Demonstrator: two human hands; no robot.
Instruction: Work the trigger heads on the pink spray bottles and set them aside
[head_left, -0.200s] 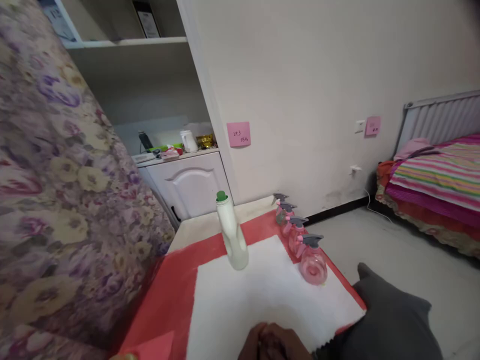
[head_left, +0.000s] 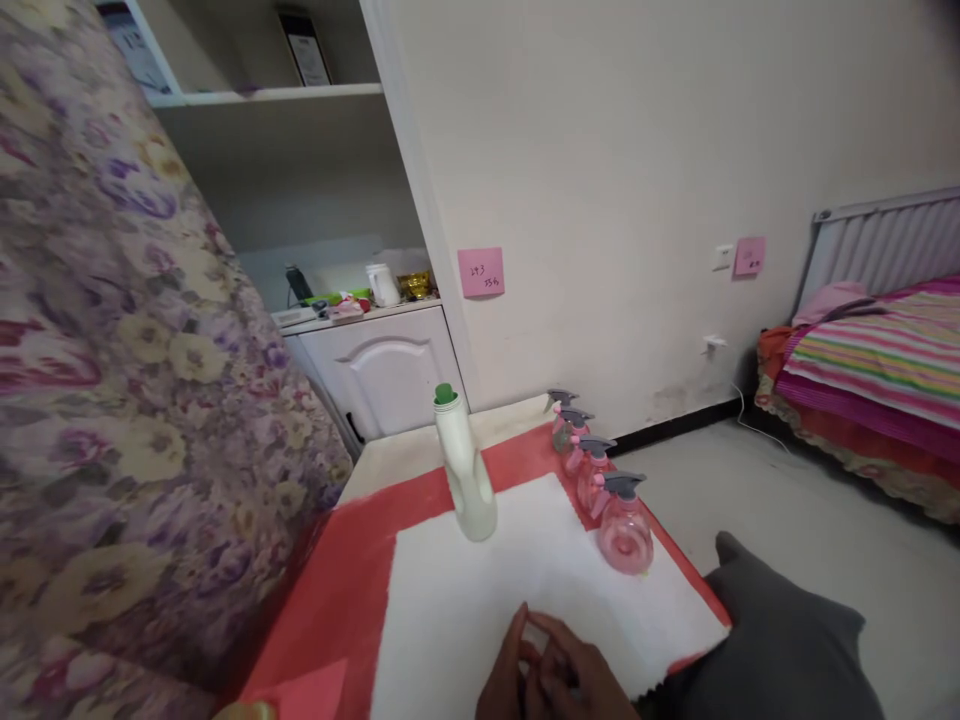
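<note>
My two hands meet at the bottom edge over a white towel [head_left: 480, 600]. My left hand [head_left: 504, 672] has its fingers together, pointing up. My right hand [head_left: 581, 680] curls against it, fingertips touching the left fingers. I see nothing held between them. Beyond the hands, a white bottle with a green cap [head_left: 465, 470] stands upright on the towel's far edge. To the right of it, several pink spray bottles with grey triggers [head_left: 624, 525] stand in a row along the right side. The towel lies on a red cloth [head_left: 352, 570] that covers a low table.
A flowered sofa [head_left: 127, 400] fills the left. A grey cushion [head_left: 780, 640] sits at the bottom right. Behind the table are a white cabinet [head_left: 390, 365] with clutter on top, a wall with pink notes [head_left: 481, 272], and a bed with a striped cover [head_left: 877, 360] at the right.
My hands have risen further into view over the towel, and the fingers now show. The view has shifted slightly. The bottles have not moved.
</note>
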